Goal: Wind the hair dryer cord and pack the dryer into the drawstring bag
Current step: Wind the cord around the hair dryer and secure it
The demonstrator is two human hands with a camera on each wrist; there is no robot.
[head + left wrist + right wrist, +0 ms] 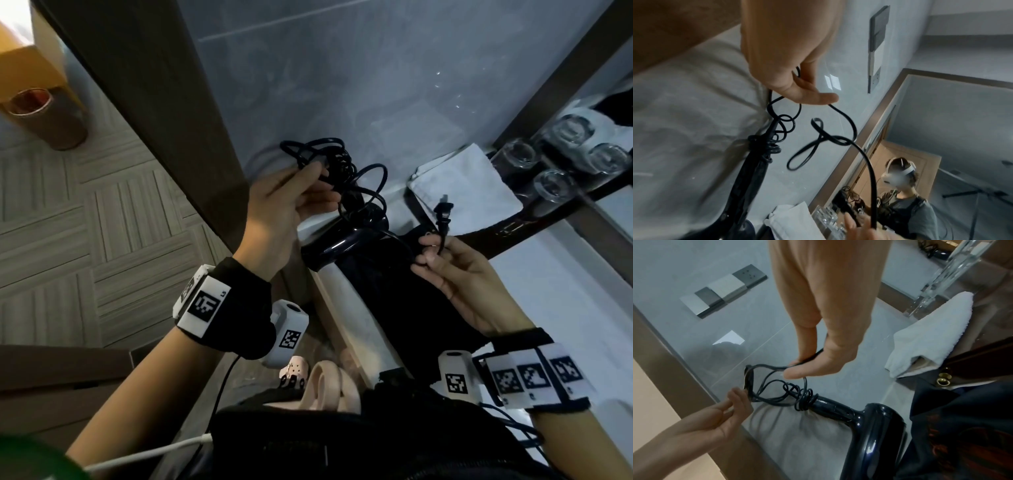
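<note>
On the left, the left hand (287, 209) is raised over the counter (565, 301), its fingers curled round a bunch of loose loops of the black cord (373, 171). The loops are uneven and cross one another, and several tight turns sit bunched at the base of the handle. In the middle, the hair dryer (337, 245) lies on its side on a pale cloth near the counter's front edge, its handle pointing away toward the wall. Its barrel rests against the dark drawstring bag (394, 284), which lies flat and appears not yet opened. To the right, the right hand (455, 270) pinches the cord just below the plug (443, 210), with the prongs pointing up. Farther right, a folded white towel (469, 185) and upturned glasses (555, 185) stand well apart from the hands.

The winding looks unfinished. The main risk seems to be a knot: pulling the plug end taut could tighten the crossed loops into a tangle. The bunch in the left hand may also spill if the fingers slacken. A hard tug could drag the dryer off the cloth toward the counter's edge.
</note>
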